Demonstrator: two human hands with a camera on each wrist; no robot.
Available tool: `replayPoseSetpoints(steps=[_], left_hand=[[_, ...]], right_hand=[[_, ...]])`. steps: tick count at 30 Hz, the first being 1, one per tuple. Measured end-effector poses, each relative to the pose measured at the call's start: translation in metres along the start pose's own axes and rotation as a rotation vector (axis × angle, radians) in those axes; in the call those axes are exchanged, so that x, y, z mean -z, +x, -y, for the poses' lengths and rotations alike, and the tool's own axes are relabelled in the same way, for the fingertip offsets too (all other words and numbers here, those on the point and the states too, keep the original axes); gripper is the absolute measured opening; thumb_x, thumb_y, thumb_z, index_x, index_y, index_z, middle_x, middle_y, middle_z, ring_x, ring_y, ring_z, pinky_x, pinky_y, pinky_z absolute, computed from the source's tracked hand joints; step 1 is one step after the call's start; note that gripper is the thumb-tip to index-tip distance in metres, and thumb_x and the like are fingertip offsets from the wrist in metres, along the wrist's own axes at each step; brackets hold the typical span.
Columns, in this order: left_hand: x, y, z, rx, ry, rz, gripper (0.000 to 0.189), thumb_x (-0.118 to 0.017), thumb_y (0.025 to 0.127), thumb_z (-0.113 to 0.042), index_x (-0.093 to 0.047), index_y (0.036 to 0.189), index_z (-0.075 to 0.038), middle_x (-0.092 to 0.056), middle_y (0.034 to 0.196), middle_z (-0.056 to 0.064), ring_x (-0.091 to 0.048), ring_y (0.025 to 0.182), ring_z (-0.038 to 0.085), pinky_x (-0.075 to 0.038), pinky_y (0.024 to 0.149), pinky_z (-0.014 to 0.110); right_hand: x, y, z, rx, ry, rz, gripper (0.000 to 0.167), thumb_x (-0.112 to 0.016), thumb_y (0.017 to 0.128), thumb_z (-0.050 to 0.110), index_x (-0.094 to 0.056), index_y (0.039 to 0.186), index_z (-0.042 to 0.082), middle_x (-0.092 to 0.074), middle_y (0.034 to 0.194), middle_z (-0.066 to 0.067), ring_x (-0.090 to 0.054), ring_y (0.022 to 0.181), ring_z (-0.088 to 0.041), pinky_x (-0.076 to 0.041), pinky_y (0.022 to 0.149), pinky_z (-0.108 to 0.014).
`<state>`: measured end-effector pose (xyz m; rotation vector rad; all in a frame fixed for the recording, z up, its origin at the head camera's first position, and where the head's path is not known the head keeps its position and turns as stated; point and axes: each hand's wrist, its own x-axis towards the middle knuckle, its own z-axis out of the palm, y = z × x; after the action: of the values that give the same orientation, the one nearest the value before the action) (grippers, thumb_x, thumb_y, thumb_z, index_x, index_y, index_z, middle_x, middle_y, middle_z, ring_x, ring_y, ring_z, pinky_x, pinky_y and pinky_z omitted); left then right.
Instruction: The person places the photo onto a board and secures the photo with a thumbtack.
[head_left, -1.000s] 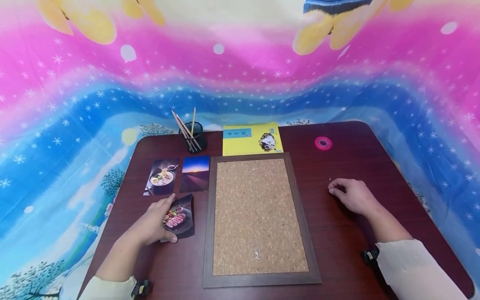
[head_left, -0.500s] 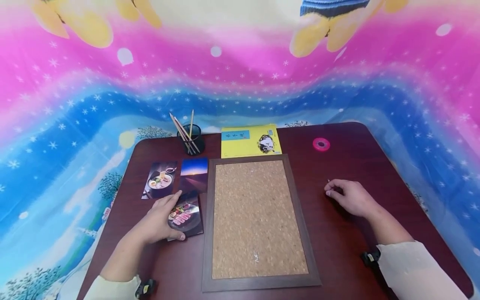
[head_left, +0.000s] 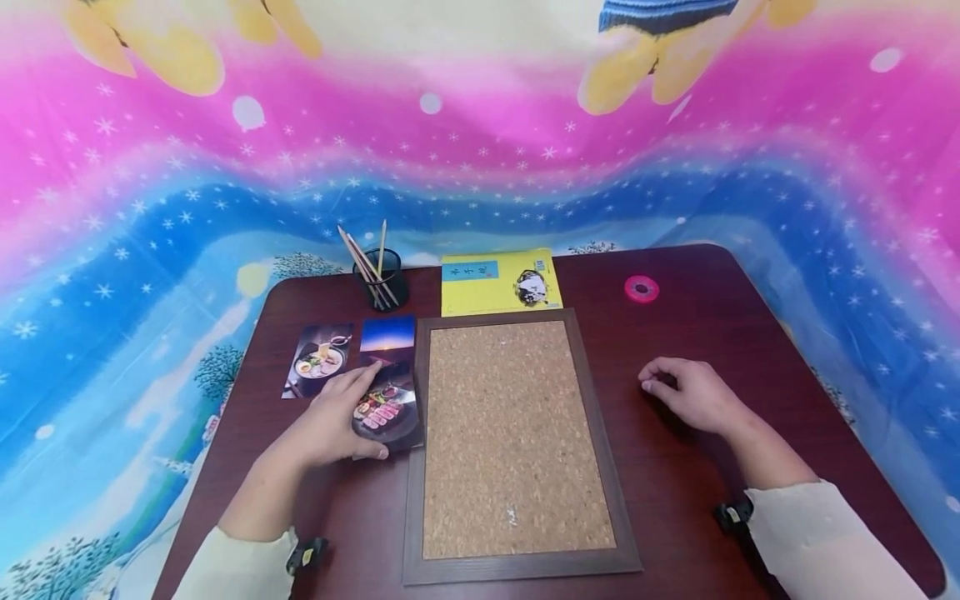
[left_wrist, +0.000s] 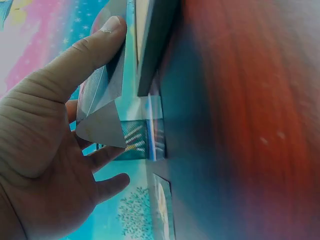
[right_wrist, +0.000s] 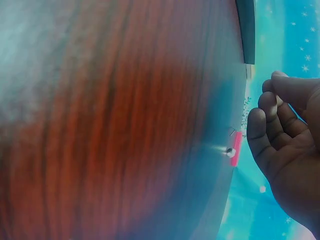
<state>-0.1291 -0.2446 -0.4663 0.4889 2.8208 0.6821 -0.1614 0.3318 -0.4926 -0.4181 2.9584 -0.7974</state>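
The left hand [head_left: 330, 425] is grasping a photo of sliced meat [head_left: 390, 421] between its thumb and fingers; the left wrist view shows this photo raised above the tabletop [head_left: 720, 317]. In the head view, the photo is at the left side of the framed cork board [head_left: 517, 433], and it covers the lower part of the sunset photo [head_left: 387, 333]. The noodle bowl photo [head_left: 318, 358] lies on the tabletop further left; I can read no writing on these three photos. The right hand [head_left: 693, 396] is to the right of the board, with fingers loosely bent and the thumb close to the index finger; I cannot tell if something small is between them. In the right wrist view, a small shiny thing [right_wrist: 230, 152] appears before the pink disc [head_left: 642, 289]. The main writing is on the yellow book [head_left: 480, 298], which lies just behind the board: its blue label [head_left: 463, 271] carries three dark Chinese characters in one row. The middle one reads 子; the other two are too small to be sure, and so is the print near the right corners. To the left of the book stands a black mesh cup [head_left: 393, 290] with pencils [head_left: 383, 240] leaning inside.
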Motion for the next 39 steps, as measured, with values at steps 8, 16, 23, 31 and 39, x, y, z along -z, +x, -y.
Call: replayPoseSetpoints(steps=[8,16,23,31,39], left_hand=[[0.001,0.021,-0.010,-0.010,-0.020,0.021,0.128,-0.094,0.067,-0.057,-0.020,0.167,-0.023,-0.028,0.167,0.013,-0.025,0.151,0.043,-0.026,0.114,0.073],[-0.004,0.042,-0.017,-0.034,-0.004,0.021,0.129,-0.094,0.066,-0.058,-0.022,0.167,-0.022,-0.028,0.168,0.012,-0.023,0.152,0.042,-0.022,0.117,0.071],[-0.010,0.057,-0.027,-0.048,-0.005,0.030,0.126,-0.093,0.067,-0.057,-0.025,0.167,-0.022,-0.029,0.167,0.011,-0.022,0.153,0.040,-0.021,0.118,0.071],[-0.019,0.080,-0.040,-0.062,0.045,0.040,0.124,-0.091,0.068,-0.059,-0.023,0.167,-0.027,-0.031,0.167,0.008,-0.023,0.153,0.038,-0.018,0.121,0.066],[-0.029,0.101,-0.053,-0.077,0.100,0.090,0.123,-0.090,0.070,-0.062,-0.022,0.167,-0.029,-0.027,0.169,0.007,-0.022,0.154,0.040,-0.012,0.124,0.062]], right_hand=[[-0.001,0.007,0.004,-0.007,0.021,0.001,0.007,-0.072,0.099,0.015,-0.074,0.105,0.017,-0.071,0.097,0.003,-0.060,0.086,-0.020,-0.053,0.081,-0.043],[-0.006,0.016,0.015,0.014,0.059,-0.001,0.009,-0.072,0.100,0.017,-0.075,0.108,0.016,-0.071,0.099,0.004,-0.060,0.086,-0.019,-0.053,0.080,-0.041],[-0.008,0.018,0.016,0.002,0.072,0.009,0.009,-0.072,0.099,0.016,-0.074,0.108,0.018,-0.071,0.099,0.003,-0.060,0.085,-0.020,-0.053,0.080,-0.041],[-0.008,0.019,0.014,-0.015,0.072,0.006,0.008,-0.071,0.100,0.018,-0.074,0.108,0.017,-0.071,0.098,0.003,-0.059,0.085,-0.021,-0.051,0.078,-0.040],[-0.007,0.016,0.013,-0.025,0.075,0.004,0.008,-0.070,0.101,0.019,-0.074,0.108,0.017,-0.070,0.096,0.004,-0.058,0.082,-0.021,-0.050,0.074,-0.037]])
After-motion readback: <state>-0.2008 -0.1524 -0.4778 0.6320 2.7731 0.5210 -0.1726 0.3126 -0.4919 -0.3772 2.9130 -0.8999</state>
